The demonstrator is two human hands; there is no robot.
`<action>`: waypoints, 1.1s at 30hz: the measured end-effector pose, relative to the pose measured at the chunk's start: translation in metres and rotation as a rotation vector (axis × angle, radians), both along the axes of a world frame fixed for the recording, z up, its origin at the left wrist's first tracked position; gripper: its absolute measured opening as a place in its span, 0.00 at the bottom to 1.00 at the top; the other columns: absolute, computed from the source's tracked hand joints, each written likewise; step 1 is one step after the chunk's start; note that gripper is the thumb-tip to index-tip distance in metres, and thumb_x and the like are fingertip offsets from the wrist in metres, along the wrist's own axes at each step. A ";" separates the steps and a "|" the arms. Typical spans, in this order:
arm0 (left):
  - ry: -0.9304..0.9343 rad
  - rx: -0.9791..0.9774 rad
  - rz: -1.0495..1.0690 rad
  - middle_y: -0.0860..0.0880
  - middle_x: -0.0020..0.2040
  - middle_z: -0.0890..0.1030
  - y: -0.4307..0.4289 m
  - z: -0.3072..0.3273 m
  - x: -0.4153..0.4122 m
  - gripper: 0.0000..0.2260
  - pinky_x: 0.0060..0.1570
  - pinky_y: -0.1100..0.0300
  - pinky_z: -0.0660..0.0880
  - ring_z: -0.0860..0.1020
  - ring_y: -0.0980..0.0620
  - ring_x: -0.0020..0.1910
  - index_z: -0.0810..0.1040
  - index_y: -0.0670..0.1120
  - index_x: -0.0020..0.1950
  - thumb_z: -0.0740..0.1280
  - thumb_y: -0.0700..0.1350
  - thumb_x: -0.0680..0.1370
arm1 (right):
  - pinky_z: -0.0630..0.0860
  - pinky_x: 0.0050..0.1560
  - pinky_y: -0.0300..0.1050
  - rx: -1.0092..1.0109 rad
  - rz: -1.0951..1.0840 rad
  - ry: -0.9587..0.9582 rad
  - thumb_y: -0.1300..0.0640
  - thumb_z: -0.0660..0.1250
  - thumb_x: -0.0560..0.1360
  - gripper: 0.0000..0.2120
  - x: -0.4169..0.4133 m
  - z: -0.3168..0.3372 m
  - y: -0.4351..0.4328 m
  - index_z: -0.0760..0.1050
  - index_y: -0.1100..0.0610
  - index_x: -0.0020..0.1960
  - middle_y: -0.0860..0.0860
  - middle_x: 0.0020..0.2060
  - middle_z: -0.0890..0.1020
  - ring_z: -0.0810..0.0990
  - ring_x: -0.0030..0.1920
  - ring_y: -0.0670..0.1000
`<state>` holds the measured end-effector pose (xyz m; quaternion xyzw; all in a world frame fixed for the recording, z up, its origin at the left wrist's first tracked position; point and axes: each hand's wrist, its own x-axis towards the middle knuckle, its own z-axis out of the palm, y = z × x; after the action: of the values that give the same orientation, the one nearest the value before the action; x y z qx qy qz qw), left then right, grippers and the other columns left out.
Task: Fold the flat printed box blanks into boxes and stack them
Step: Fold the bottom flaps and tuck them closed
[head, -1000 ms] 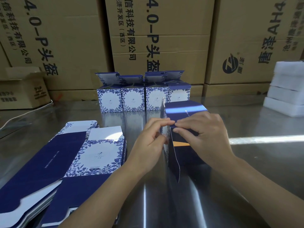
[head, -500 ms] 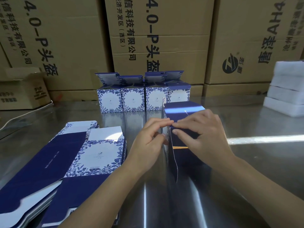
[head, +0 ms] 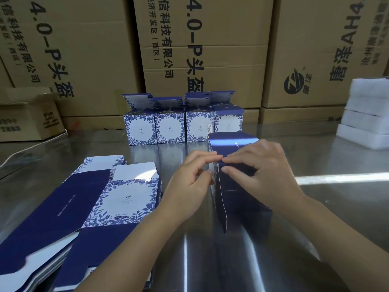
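The large cardboard carton point(head: 202, 49) at upper centre carries black print running down its face: "4.0-P头盔" in big characters, beside it smaller "信科技有限公司" and "(西区)". The carton point(head: 69, 49) at upper left repeats "4.0-P头盔" with "信科技有限公司" and "(西区)". The carton point(head: 328, 49) at upper right bears a round black logo and large upside-down characters ending in "AHA". The flat blank point(head: 128, 199) at lower left has tiny print, possibly "280ml"; the rest is too small to read.

Half-folded navy box point(head: 233, 144) stands; flat blanks point(head: 69, 207) lie left.
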<state>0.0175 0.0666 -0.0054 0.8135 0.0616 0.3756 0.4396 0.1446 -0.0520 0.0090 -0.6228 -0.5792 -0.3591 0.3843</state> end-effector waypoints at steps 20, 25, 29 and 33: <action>0.027 0.079 0.030 0.59 0.59 0.75 0.001 0.002 -0.003 0.19 0.47 0.63 0.74 0.77 0.55 0.42 0.79 0.53 0.57 0.59 0.32 0.78 | 0.75 0.47 0.59 -0.048 0.066 0.098 0.57 0.78 0.66 0.07 0.012 0.004 -0.006 0.85 0.54 0.43 0.45 0.40 0.85 0.79 0.42 0.48; 0.021 0.084 0.031 0.60 0.59 0.75 -0.001 0.002 -0.003 0.16 0.50 0.57 0.76 0.76 0.55 0.42 0.79 0.55 0.57 0.58 0.39 0.76 | 0.75 0.46 0.59 -0.038 0.057 0.060 0.54 0.76 0.67 0.06 0.014 0.003 -0.005 0.85 0.54 0.43 0.45 0.40 0.85 0.79 0.41 0.48; 0.026 0.081 0.030 0.61 0.58 0.75 -0.002 0.001 -0.002 0.17 0.48 0.60 0.75 0.76 0.56 0.41 0.78 0.58 0.55 0.57 0.42 0.73 | 0.75 0.45 0.58 -0.035 0.050 0.011 0.56 0.77 0.67 0.06 0.015 0.003 -0.006 0.85 0.55 0.43 0.46 0.39 0.86 0.81 0.41 0.51; 0.019 0.093 0.022 0.61 0.59 0.74 0.000 0.000 -0.002 0.17 0.48 0.58 0.75 0.76 0.57 0.40 0.77 0.57 0.56 0.58 0.39 0.75 | 0.74 0.46 0.55 -0.027 0.019 0.007 0.54 0.74 0.68 0.05 0.012 0.002 -0.004 0.85 0.53 0.43 0.45 0.38 0.85 0.81 0.40 0.51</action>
<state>0.0152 0.0662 -0.0058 0.8359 0.0570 0.3750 0.3966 0.1571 -0.0559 0.0114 -0.6239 -0.5884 -0.3453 0.3812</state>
